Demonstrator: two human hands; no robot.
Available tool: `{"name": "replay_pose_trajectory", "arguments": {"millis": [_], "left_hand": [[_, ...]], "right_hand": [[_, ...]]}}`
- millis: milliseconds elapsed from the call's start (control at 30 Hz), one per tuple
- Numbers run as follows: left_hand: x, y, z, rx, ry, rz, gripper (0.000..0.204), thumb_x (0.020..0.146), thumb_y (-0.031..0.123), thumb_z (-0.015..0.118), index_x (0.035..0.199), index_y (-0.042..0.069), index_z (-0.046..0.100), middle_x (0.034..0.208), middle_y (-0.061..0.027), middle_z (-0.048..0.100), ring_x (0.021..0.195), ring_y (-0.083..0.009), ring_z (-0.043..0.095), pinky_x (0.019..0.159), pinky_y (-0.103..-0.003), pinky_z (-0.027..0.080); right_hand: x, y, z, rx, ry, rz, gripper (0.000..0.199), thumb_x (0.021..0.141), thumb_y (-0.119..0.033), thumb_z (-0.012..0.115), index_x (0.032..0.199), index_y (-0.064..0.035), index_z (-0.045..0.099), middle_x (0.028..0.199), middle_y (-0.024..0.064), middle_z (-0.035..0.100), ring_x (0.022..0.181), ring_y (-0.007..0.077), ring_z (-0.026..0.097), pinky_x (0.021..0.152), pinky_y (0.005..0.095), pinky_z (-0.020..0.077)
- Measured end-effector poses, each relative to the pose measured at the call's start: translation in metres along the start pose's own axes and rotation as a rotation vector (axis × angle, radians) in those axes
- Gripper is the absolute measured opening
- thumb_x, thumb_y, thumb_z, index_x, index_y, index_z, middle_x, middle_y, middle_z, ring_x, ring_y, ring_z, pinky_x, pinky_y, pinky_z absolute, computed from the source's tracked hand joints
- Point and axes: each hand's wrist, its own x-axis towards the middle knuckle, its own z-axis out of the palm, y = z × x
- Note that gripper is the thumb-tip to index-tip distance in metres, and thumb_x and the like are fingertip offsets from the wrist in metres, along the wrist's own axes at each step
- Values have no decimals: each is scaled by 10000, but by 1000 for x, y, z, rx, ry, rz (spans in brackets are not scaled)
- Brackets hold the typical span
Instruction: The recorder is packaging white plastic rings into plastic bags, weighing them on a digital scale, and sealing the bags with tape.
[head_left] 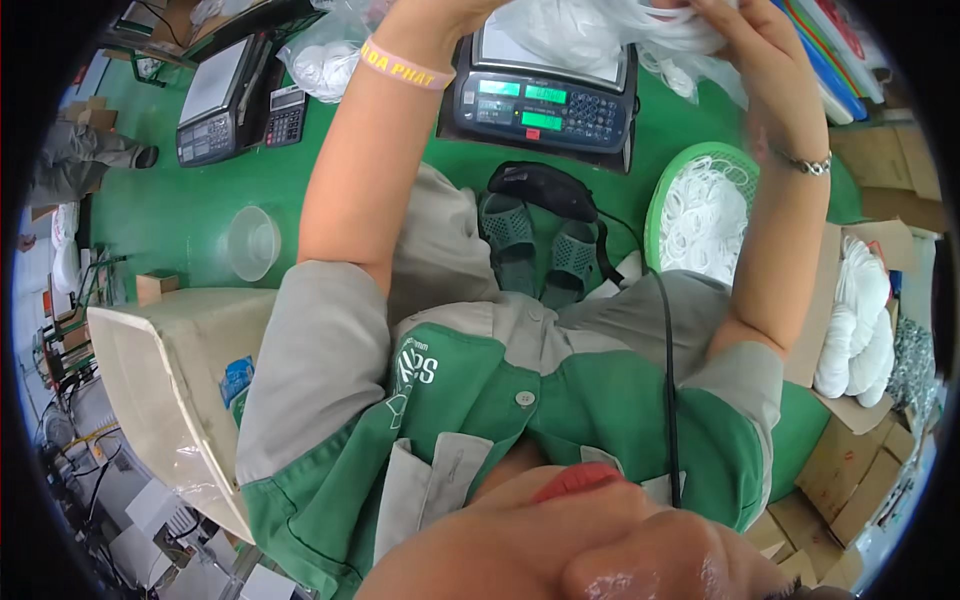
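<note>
At the upper edge my right hand (757, 42) is closed on a bundle of thin white cord loops (672, 28). My left hand (462, 10) is cut off by the top edge, so its fingers do not show. Between the hands, a clear plastic bag (572, 38) with white contents lies over the pan of a dark digital scale (545, 112), whose green displays are lit. Below my right forearm stands a green basket (655, 215) filled with white loops.
Another scale (212, 105) and a calculator (285, 115) sit at the far left, near a bagged white bundle (325, 70). A clear tub (253, 243) stands below them. A beige bin (165, 390) is beside my left side. White skeins (857, 320) fill a carton at right. Another person's leg (85, 150) shows.
</note>
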Motion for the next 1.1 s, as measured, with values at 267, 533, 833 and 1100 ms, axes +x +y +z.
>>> {"name": "replay_pose_trajectory", "arguments": {"millis": [267,533,833,1100], "left_hand": [[-10,-32,13,118,-26,-33,214,815,33,550,1026,-6,549,884,-31,596,790,-85,545,711,-219,445],[-7,-63,11,72,49,-190,176,827,30,508,992,-1,561,805,-16,598,734,-86,561,641,-199,442],[-4,-75,-16,-171,117,-227,142,847,12,470,983,6,510,825,-41,595,719,-99,567,651,-211,455],[-8,-81,-23,-124,160,-192,139,844,12,461,981,20,485,826,-34,567,730,-90,555,659,-207,446]], "right_hand": [[-12,-7,3,-392,-208,-77,153,880,-132,501,954,-9,555,782,-17,538,702,53,456,604,198,382],[4,18,-17,-269,-221,72,192,876,-215,531,894,-31,581,696,-42,525,604,22,440,523,177,362],[30,47,-19,19,-139,284,164,862,-206,559,779,-65,570,578,-31,523,461,25,463,421,149,352],[36,58,-6,-78,-179,266,202,873,-226,540,782,-50,578,600,-16,556,496,36,516,460,150,411]]}}
